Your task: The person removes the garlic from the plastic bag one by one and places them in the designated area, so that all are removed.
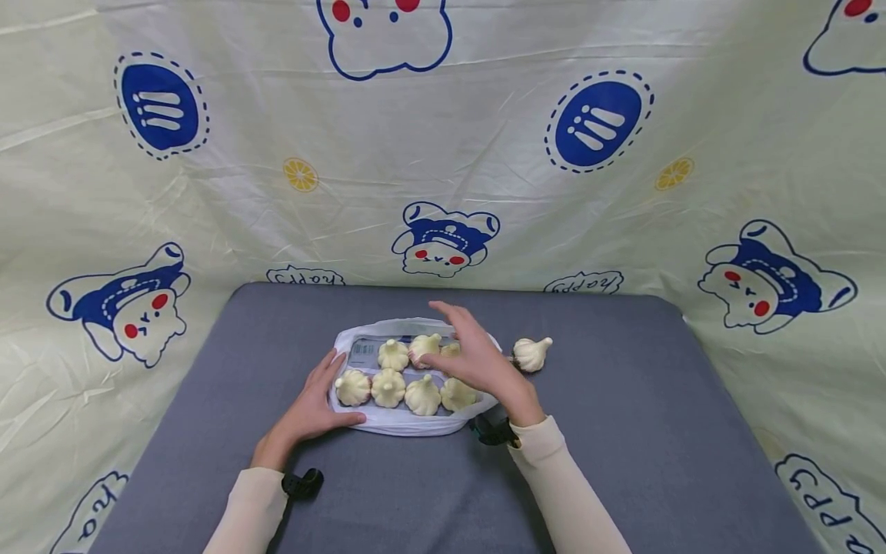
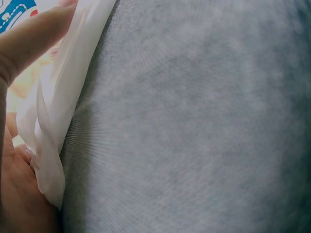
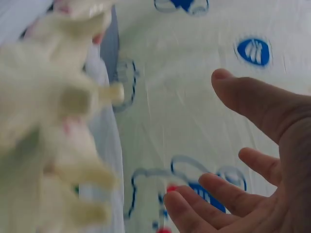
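Several garlic bulbs (image 1: pixel 388 388) below right grip (image 1: pixel 477 360)

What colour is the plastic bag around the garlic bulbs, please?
The plastic bag is white, which shows best in the head view.

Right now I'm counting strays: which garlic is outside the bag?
The garlic right of the right hand, on the table; the others in view sit inside the bag.

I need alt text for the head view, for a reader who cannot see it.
A left hand rests against a white bag of garlic bulbs on a grey table; the right hand, thumb and fingers apart, is above it. Another bulb lies outside, on the right. Behind is a printed sheet.
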The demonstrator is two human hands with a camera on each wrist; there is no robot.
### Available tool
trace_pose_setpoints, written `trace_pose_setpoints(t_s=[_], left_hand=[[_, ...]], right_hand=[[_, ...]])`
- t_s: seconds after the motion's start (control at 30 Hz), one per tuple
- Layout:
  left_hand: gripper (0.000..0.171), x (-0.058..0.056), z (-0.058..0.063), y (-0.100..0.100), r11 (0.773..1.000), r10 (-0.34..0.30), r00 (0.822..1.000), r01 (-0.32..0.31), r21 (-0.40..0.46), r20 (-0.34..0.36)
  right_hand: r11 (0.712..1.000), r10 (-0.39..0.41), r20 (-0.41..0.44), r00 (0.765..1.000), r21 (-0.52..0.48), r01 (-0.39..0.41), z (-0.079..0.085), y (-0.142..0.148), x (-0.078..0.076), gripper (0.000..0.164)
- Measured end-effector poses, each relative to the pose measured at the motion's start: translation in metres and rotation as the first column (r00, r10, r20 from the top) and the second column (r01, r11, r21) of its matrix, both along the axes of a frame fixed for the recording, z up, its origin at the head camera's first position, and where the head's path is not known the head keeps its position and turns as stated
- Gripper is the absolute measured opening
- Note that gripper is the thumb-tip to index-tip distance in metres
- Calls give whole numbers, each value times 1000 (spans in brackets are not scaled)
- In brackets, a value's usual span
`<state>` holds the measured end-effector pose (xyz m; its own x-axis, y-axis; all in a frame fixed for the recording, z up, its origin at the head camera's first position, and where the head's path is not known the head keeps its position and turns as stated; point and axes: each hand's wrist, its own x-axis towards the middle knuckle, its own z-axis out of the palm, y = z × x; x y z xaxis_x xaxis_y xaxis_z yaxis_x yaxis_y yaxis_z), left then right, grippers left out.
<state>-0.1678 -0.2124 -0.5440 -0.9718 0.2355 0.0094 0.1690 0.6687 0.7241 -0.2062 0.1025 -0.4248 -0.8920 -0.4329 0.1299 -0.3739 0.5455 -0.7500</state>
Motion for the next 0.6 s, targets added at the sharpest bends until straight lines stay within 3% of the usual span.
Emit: trace_pose_setpoints(t_s=[0.3,0.6], left_hand=[[118,0,-1,1,1000,2,1000,-2,10,9],[117,1,-1,0,1000,0,1000,0,16,10]], right_hand=[[969,211,12,977,128,-211,-5,-53,1,79],[931,308,45,950,191,-311,-19,-88,-3,79]])
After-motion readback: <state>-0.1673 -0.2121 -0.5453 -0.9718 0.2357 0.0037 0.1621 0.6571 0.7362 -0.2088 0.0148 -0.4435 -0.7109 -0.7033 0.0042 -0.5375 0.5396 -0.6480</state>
